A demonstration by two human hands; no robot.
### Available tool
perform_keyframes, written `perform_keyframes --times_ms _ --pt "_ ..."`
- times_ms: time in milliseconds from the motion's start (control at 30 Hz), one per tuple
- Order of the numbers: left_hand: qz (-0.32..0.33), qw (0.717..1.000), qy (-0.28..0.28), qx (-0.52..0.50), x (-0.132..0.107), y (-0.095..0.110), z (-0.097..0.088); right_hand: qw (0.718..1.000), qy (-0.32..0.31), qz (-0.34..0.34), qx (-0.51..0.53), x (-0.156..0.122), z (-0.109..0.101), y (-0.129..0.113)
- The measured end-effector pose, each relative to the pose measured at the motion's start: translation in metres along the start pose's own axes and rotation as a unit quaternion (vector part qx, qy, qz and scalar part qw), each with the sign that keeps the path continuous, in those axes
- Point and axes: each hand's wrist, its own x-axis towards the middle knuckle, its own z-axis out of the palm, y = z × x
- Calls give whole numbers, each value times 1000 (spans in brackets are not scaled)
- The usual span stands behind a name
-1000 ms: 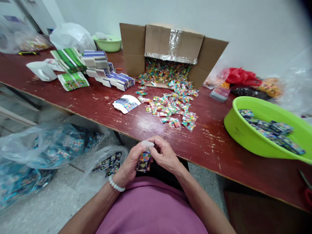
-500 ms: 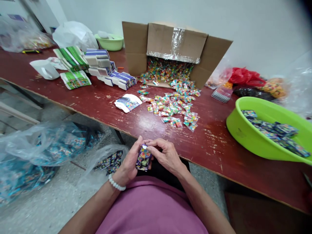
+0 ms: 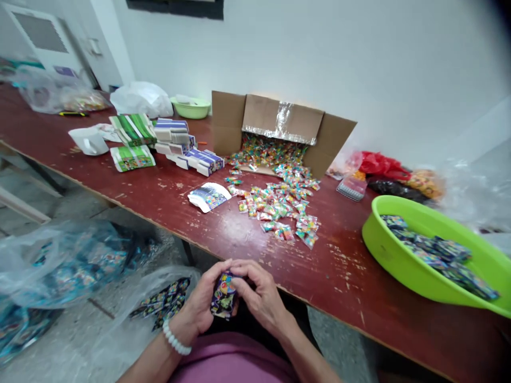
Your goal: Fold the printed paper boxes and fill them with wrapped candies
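A small dark box [image 3: 222,304] is held upright, its printed face turned up toward the wearer, in front of the lap and just short of the table [image 3: 343,276] edge. It is clasped along its side by the left hand [image 3: 202,300], whose wrist is ringed by a bracelet [image 3: 175,338]. Its upper end is pinched by the right hand [image 3: 259,295], with the thumb laid on the face; the top edge is partly hidden by the fingers.

Beyond the grip, wrapped sweets [image 3: 275,205] are scattered on the table, spilled from a carton [image 3: 227,119] set on its side. Ahead and slightly left of the grip, flat boxes [image 3: 209,197] are laid, with purple stacks [image 3: 203,161], green stacks [image 3: 133,130] and a mug [image 3: 90,141] placed farther left. To the right of the grip, dark packs [image 3: 439,255] are held in a green tub [image 3: 393,266]. Low on the left, more dark packs are contained in a clear bag [image 3: 120,319].
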Motion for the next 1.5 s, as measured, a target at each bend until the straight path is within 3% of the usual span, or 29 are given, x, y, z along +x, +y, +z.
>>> perform_keyframes --times_ms 133,200,267,367,400,467,533,567,633,667,733,800,867,1000,1167,1333,1400,1500 --pt "65 997 9 28 -1 2 -9 1000 -21 -3 -8 2 12 8" --pt "127 987 42 94 1 5 -29 999 -31 11 -34 6 10 11" --pt "191 957 103 193 6 12 -63 998 -8 32 -62 11 1 18" --pt "275 858 211 378 16 26 -124 991 52 63 -104 18 -19 35" --pt "275 816 257 440 18 31 -141 988 68 71 -116 20 -25 41" --pt "245 760 310 516 21 42 -161 983 95 81 -135 22 -33 53" --pt "268 698 330 576 23 56 -157 980 111 75 -149 22 -35 61" --pt "307 654 326 610 26 65 -147 978 114 69 -157 21 -35 64" --pt "393 536 340 665 36 86 -116 977 111 57 -174 19 -33 67" --pt "421 492 332 686 44 99 -99 977 108 53 -179 18 -32 67" --pt "424 421 346 723 65 124 -67 976 105 49 -182 17 -31 66" --pt "382 380 350 766 88 147 -45 976 108 41 -182 16 -30 66" --pt "364 374 337 784 109 163 -35 976 112 30 -183 15 -31 66" --pt "350 375 317 798 128 177 -36 976 117 17 -183 16 -31 68" --pt "359 383 310 793 123 174 -32 974 121 20 -189 18 -31 68" --pt "339 413 325 780 118 161 -21 974 107 19 -197 13 -36 65" --pt "321 440 332 770 123 159 -23 971 123 19 -204 10 -39 68" --pt "411 559 288 660 123 160 -31 970 131 52 -196 10 -41 71"
